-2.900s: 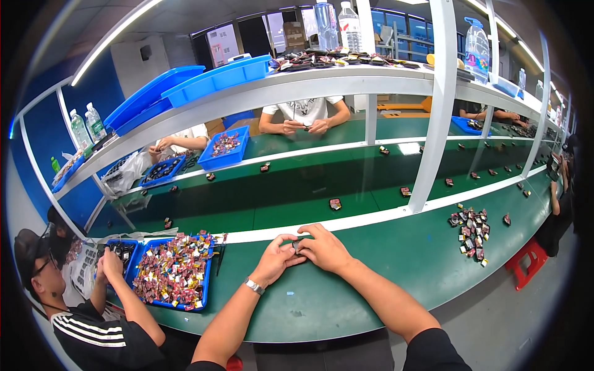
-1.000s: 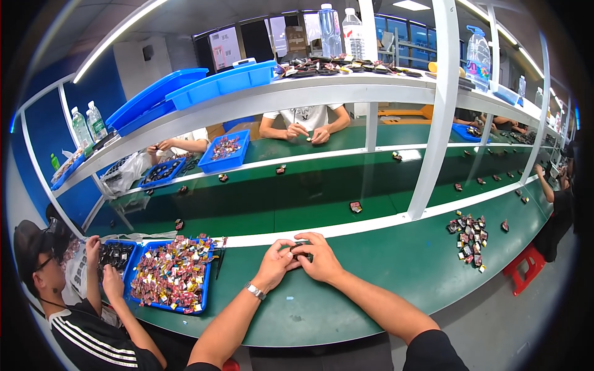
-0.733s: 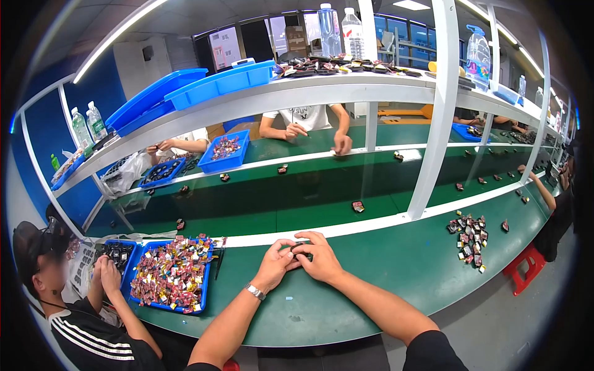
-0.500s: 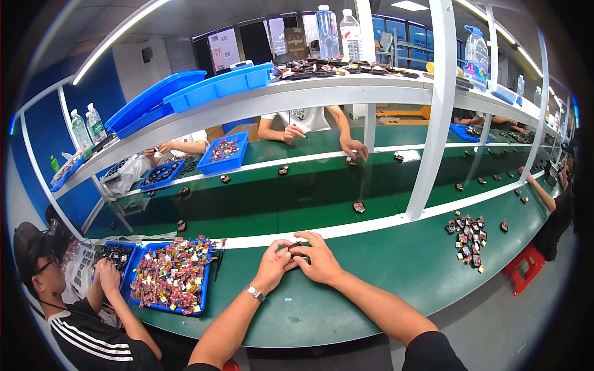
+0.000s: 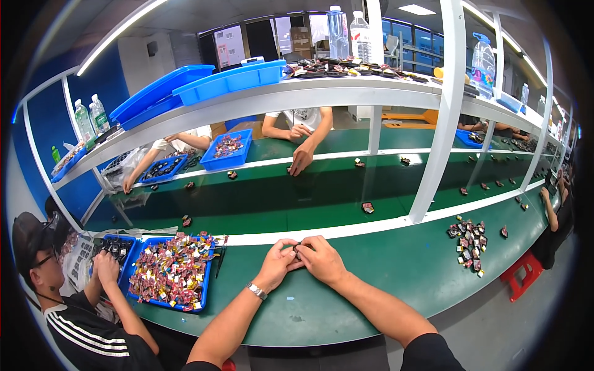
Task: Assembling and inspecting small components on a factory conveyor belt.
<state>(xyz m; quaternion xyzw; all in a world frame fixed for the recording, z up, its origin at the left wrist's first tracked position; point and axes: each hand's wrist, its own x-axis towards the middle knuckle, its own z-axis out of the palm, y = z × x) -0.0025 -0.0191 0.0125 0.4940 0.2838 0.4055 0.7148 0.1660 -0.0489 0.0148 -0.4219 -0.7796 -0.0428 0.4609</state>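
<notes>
Above the green worktop (image 5: 346, 309), my left hand (image 5: 276, 267) and my right hand (image 5: 323, 263) meet, fingertips together. Between them they pinch a small dark part (image 5: 297, 253), mostly covered by the fingers; its exact kind does not show. Left of my hands stands a blue tray (image 5: 205, 290) heaped with small red, yellow and white pieces that look like little circuit boards with wires. A loose pile of small black assemblies (image 5: 470, 244) lies off to the right, with a single assembly (image 5: 503, 232) beside it.
A seated co-worker (image 5: 86, 328) works close on my left, by a blue tray of black parts (image 5: 117, 249). Past the white rail, a green belt (image 5: 322, 201) carries spaced assemblies. White posts (image 5: 438, 123) and a shelf (image 5: 346, 94) stand ahead. Across, another person's hand (image 5: 302, 159) reaches onto the belt.
My right hand's fingers have drawn in closer around the small dark part. Across the belt, a person's hand has moved left, and another person's arm now reaches toward the belt at far left.
</notes>
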